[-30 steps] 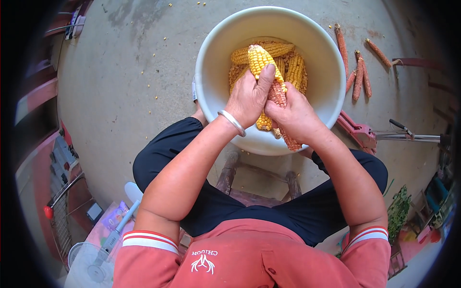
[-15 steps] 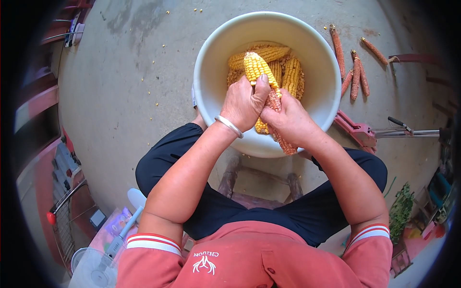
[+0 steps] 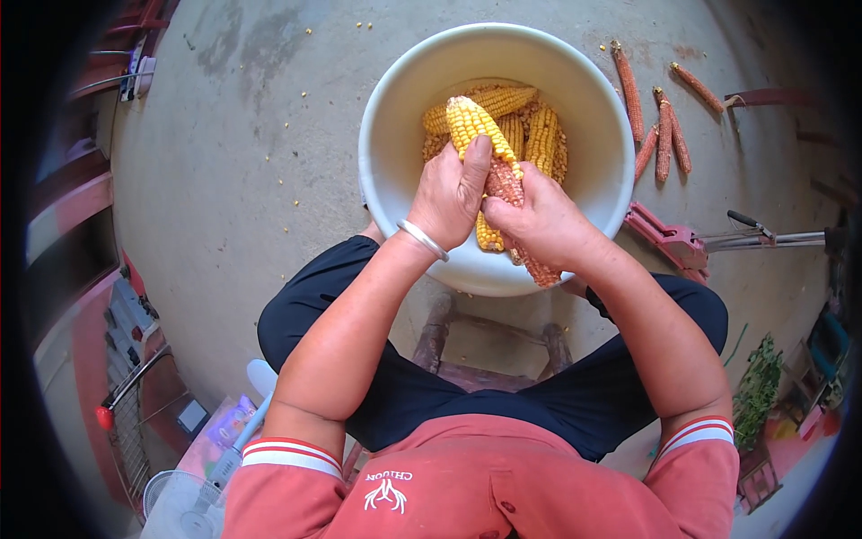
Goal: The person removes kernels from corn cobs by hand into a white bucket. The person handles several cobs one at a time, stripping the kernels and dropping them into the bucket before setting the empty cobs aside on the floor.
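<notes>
Head view: clamping one partly shelled corn ear (image 3: 478, 128) in left hand (image 3: 452, 193) and right hand (image 3: 541, 218) over one white bucket (image 3: 594, 135), near five bare corncobs (image 3: 664, 139).

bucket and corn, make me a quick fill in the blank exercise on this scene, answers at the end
1. The left hand and right hand grip one ear of corn with ____ kernels at its far end.
2. The hand wearing the silver bangle is the ____ one.
3. Bare reddish cobs lie on the floor to the ____ of the bucket.
4. More ears lie ____ the bucket.

Missing words: yellow; left; right; inside
</notes>
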A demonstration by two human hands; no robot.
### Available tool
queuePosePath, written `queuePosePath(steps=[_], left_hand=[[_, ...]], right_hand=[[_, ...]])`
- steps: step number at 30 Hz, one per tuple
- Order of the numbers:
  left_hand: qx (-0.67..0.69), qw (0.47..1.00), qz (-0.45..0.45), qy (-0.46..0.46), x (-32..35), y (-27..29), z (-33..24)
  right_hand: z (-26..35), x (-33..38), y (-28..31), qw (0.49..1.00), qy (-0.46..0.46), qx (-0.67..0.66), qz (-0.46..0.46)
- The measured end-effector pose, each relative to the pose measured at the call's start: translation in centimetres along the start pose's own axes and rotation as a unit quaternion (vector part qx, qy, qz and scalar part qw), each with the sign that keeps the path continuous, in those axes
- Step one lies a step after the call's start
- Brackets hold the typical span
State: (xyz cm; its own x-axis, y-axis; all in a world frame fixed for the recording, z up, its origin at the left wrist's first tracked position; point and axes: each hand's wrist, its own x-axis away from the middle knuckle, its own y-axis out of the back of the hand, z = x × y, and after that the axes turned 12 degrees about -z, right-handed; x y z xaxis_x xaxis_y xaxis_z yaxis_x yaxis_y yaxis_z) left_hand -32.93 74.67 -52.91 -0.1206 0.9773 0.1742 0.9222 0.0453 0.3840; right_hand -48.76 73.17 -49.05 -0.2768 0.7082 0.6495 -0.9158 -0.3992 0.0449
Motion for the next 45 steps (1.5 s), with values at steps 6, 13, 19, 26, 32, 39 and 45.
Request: queuePosePath(steps=[6, 13, 19, 26, 32, 39, 45], left_hand=[[0.029, 0.998, 0.027, -0.057, -0.1, -0.2, 0.6], [0.2, 0.975, -0.093, 0.03, 0.4, -2.3, -2.2], [0.007, 0.999, 0.013, 0.048, 0.5, -0.6, -0.5], [0.321, 0.93, -0.011, 0.178, 1.1, -1.5, -2.0], [0.287, 0.933, -0.06, 0.21, -0.3, -2.0, -1.9], [0.2, 0.976, -0.044, 0.069, -0.1, -1.6, -1.7], [0.073, 0.993, -0.091, 0.006, 0.2, -1.5, -0.7]], right_hand=[[-0.8, -0.5, 0.3, 0.999, 0.023, 0.006, -0.024], [-1.0, -0.2, -0.7, 0.948, 0.173, 0.223, -0.146], [-0.5, 0.0, -0.5, 0.955, 0.148, 0.213, -0.142], [0.0, 0.4, -0.3, 0.914, 0.186, 0.328, -0.151], [-2.0, 0.4, -1.1, 0.905, 0.27, 0.251, -0.21], [0.0, 0.3, 0.0, 0.998, -0.055, 0.007, 0.018], [-0.4, 0.1, -0.1, 0.997, -0.072, -0.013, 0.017]])
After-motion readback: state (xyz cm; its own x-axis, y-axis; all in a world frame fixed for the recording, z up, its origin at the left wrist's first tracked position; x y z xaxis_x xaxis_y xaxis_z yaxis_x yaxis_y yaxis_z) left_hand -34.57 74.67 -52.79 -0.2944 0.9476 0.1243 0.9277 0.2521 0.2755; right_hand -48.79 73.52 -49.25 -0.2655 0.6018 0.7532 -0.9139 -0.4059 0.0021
